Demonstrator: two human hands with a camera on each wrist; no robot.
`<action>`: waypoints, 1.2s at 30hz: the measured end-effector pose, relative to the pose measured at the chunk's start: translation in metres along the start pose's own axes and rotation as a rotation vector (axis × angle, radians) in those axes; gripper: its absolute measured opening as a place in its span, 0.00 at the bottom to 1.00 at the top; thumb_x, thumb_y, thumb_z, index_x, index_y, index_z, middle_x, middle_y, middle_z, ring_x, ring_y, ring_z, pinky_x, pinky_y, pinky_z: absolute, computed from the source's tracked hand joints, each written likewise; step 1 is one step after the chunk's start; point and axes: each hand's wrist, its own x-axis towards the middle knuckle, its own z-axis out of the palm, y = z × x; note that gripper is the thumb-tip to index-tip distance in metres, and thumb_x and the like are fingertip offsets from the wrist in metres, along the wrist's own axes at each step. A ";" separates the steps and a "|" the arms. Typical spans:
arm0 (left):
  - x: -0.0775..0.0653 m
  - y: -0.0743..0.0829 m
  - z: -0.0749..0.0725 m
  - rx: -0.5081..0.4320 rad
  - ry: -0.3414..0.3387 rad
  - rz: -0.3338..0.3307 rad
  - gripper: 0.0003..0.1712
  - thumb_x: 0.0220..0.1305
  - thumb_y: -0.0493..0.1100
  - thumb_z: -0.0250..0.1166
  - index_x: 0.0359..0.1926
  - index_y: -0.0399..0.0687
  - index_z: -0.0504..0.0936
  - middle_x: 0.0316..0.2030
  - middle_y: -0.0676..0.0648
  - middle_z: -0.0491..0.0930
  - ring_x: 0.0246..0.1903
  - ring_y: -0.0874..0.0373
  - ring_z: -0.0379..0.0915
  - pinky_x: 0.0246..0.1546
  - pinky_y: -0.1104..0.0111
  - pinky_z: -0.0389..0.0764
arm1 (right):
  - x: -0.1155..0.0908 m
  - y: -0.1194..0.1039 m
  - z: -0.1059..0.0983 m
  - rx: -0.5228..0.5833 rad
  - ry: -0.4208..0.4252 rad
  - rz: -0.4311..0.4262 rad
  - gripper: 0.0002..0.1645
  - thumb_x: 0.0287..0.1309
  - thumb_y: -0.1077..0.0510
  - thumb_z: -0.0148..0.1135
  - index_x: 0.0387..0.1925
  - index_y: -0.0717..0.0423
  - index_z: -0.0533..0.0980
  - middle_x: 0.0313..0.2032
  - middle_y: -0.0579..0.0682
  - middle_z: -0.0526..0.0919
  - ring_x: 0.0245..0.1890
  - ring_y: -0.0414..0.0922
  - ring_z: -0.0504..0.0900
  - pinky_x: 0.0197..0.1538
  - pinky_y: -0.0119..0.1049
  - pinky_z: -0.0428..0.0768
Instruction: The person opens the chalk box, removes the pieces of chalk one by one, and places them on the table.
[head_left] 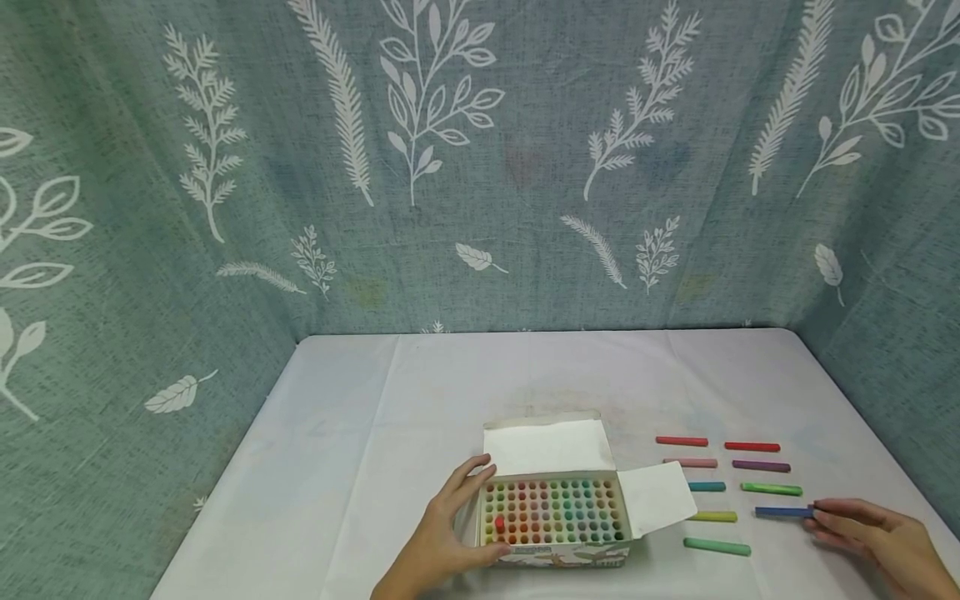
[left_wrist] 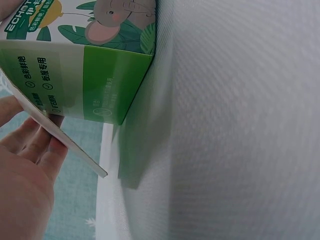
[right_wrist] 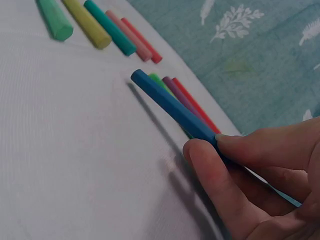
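Note:
My right hand (head_left: 873, 533) pinches a blue chalk stick (head_left: 783, 512) by one end between thumb and fingers, at the right of the table. Up close in the right wrist view, the blue chalk (right_wrist: 172, 107) slants over the white cloth, with its shadow beneath. My left hand (head_left: 442, 529) grips the left end of an open cardboard chalk box (head_left: 558, 557), thumb along the front and fingers at the back. Chalk ends of many colours fill the box in rows, and one red stick (head_left: 499, 524) stands taller. The left wrist view shows fingers (left_wrist: 37, 142) behind a box flap (left_wrist: 75, 145).
Two columns of loose chalk lie right of the box, among them a red stick (head_left: 752, 447), a purple stick (head_left: 761, 467) and a mint green stick (head_left: 717, 547). The box's side flap (head_left: 656, 497) sticks out towards them. A leaf-patterned curtain (head_left: 517, 167) surrounds the white table (head_left: 360, 417).

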 end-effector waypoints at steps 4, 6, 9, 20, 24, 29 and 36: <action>0.000 0.001 -0.001 -0.007 -0.004 -0.018 0.48 0.48 0.53 0.75 0.70 0.57 0.63 0.69 0.52 0.55 0.67 0.48 0.55 0.55 0.44 0.69 | 0.002 0.003 0.004 -0.059 0.030 -0.009 0.22 0.59 0.69 0.59 0.53 0.78 0.68 0.30 0.46 0.82 0.31 0.49 0.86 0.39 0.41 0.83; 0.000 0.002 -0.001 -0.007 -0.004 -0.019 0.48 0.48 0.52 0.75 0.69 0.57 0.63 0.69 0.52 0.56 0.67 0.48 0.55 0.55 0.44 0.69 | 0.003 0.005 0.006 -0.107 0.041 -0.020 0.28 0.60 0.69 0.58 0.58 0.81 0.62 0.31 0.47 0.82 0.31 0.49 0.86 0.39 0.41 0.83; -0.001 0.001 -0.001 -0.012 -0.001 -0.016 0.48 0.48 0.52 0.76 0.69 0.57 0.63 0.69 0.52 0.56 0.67 0.46 0.55 0.55 0.43 0.69 | 0.004 0.005 0.008 -0.167 0.064 -0.038 0.30 0.62 0.68 0.56 0.61 0.81 0.59 0.31 0.48 0.83 0.31 0.48 0.86 0.38 0.40 0.83; -0.001 0.004 -0.002 -0.015 -0.006 -0.012 0.49 0.48 0.51 0.76 0.69 0.55 0.63 0.69 0.51 0.56 0.67 0.45 0.55 0.55 0.42 0.68 | -0.004 -0.002 0.018 -0.364 0.129 -0.116 0.32 0.64 0.53 0.58 0.60 0.73 0.66 0.31 0.51 0.85 0.28 0.46 0.84 0.29 0.30 0.80; 0.001 0.012 -0.004 -0.009 0.006 -0.015 0.48 0.46 0.48 0.77 0.68 0.49 0.65 0.69 0.47 0.57 0.66 0.42 0.56 0.54 0.41 0.68 | -0.017 -0.020 0.029 -0.443 0.128 -0.252 0.31 0.62 0.50 0.59 0.55 0.73 0.70 0.33 0.51 0.84 0.27 0.41 0.83 0.28 0.32 0.80; 0.003 0.019 -0.005 -0.017 0.016 0.014 0.48 0.45 0.42 0.77 0.67 0.41 0.65 0.68 0.40 0.58 0.65 0.37 0.56 0.52 0.39 0.68 | -0.043 -0.049 0.048 -0.478 0.098 -0.425 0.27 0.62 0.50 0.61 0.49 0.72 0.75 0.33 0.44 0.83 0.27 0.37 0.82 0.28 0.36 0.82; 0.002 0.006 -0.002 0.005 -0.003 0.013 0.48 0.47 0.51 0.76 0.69 0.54 0.64 0.69 0.50 0.57 0.66 0.44 0.56 0.54 0.42 0.69 | -0.072 -0.077 0.075 -0.511 0.054 -0.598 0.20 0.59 0.53 0.64 0.45 0.65 0.78 0.33 0.40 0.82 0.28 0.39 0.83 0.27 0.37 0.82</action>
